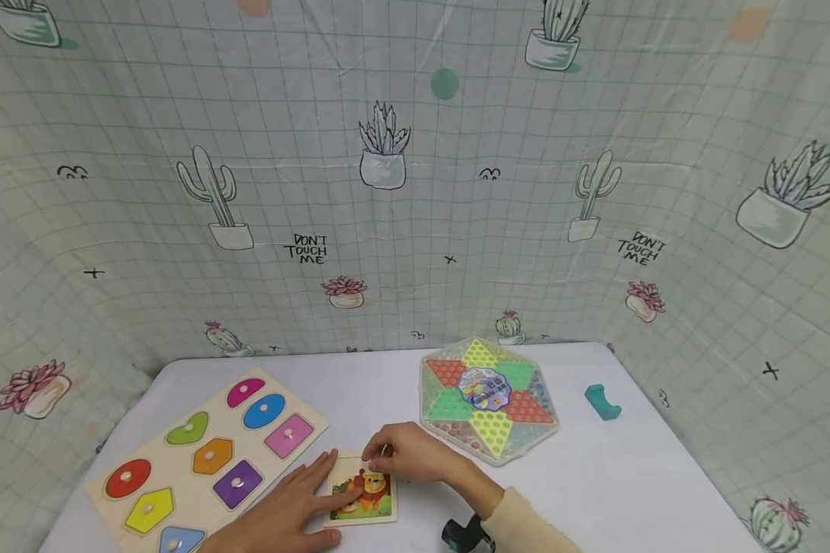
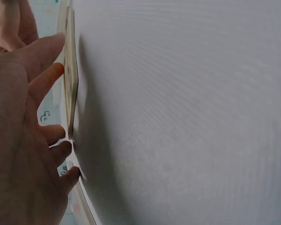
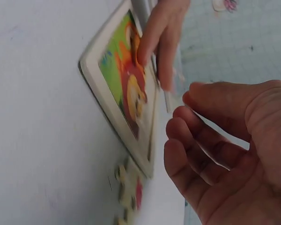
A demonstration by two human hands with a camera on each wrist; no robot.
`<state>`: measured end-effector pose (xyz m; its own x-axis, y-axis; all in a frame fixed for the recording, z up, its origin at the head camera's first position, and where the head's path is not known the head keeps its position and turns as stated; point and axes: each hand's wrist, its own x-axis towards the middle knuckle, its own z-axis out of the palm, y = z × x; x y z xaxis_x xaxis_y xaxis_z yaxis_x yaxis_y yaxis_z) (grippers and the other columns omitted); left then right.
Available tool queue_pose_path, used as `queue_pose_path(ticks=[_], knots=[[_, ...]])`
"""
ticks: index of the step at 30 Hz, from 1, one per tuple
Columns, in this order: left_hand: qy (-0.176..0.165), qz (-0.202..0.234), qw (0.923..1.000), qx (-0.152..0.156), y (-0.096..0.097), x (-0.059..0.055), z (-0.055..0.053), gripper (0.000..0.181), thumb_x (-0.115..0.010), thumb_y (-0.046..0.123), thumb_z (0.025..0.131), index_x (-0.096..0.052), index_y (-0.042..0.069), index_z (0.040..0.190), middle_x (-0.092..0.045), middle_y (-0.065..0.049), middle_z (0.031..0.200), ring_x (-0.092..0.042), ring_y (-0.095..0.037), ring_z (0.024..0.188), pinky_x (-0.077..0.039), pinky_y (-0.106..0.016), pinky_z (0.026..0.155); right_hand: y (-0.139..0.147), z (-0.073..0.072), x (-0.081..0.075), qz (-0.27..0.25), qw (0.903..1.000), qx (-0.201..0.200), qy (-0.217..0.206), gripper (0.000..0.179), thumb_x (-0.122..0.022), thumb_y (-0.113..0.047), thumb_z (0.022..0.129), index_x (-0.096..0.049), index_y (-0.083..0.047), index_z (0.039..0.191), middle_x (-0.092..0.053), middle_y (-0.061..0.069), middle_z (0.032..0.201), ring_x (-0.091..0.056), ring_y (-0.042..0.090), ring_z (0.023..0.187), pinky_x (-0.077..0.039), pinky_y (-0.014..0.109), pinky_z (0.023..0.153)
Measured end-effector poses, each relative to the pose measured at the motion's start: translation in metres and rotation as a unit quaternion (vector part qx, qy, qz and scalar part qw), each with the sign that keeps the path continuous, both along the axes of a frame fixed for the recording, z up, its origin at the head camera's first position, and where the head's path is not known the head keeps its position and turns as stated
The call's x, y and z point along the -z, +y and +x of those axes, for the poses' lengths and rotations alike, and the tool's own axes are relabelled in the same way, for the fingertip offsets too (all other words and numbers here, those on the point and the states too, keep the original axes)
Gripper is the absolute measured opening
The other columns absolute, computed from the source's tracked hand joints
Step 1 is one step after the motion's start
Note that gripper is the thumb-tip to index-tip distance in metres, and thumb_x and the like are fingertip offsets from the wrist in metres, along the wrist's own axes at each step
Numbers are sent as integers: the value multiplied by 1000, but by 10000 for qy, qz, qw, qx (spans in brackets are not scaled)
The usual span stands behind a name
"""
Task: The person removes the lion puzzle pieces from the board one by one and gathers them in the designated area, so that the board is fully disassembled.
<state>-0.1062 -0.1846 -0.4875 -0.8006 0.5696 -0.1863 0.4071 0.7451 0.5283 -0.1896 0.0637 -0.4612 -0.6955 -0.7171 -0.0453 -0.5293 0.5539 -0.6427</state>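
A small wooden jigsaw puzzle (image 1: 385, 504) with a cartoon bear picture lies in front of me, its wooden tray showing bare near the far edge. My left hand (image 1: 287, 503) is spread beside it, and the index finger reaches over the picture. In the left wrist view the left hand (image 2: 25, 126) has its fingertips along the tray's edge. My right hand (image 1: 415, 453) is over the tray's far right corner. In the right wrist view the right hand (image 3: 220, 136) has bent fingers, with thumb and fingertips close together; whether they pinch a piece I cannot tell.
Loose jigsaw pieces (image 3: 130, 185) lie beside the tray. A wooden shape board (image 1: 173, 438) with knobbed colored pieces is on the left. Behind to the right sits a hexagonal Chinese checkers board (image 1: 449, 405). A teal curved block (image 1: 603, 402) is farther right. A patterned curtain (image 1: 415, 230) surrounds the table.
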Motion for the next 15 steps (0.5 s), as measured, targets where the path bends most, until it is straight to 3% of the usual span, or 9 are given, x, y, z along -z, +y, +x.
queue_pose_path(ticks=[5, 11, 15], knots=[[-128, 133, 9998, 74, -3, -1, 0, 55, -54, 60, 96, -51, 40, 147, -19, -19, 166, -14, -46, 151, -10, -71, 116, -25, 6, 8, 481, 9970, -303, 527, 16, -73, -19, 93, -79, -16, 108, -66, -13, 94, -54, -6, 78, -47, 13, 72], [68, 204, 9995, 216, -3, 1, 1, 54, -56, 56, 96, -51, 39, 147, -20, -21, 165, -16, -48, 150, -12, -73, 114, -36, 13, 15, 793, 9881, -640, 1156, 25, -72, -13, 91, -78, -19, 114, -66, -11, 104, -57, -4, 90, -47, 16, 84], [116, 242, 9992, 282, -5, 2, 1, 55, -57, 55, 96, -51, 37, 147, -20, -22, 165, -16, -48, 149, -13, -74, 113, -39, 15, 18, 779, 9883, -571, 1183, 26, -70, -8, 90, -78, -19, 113, -66, -10, 103, -57, -2, 91, -47, 17, 86]])
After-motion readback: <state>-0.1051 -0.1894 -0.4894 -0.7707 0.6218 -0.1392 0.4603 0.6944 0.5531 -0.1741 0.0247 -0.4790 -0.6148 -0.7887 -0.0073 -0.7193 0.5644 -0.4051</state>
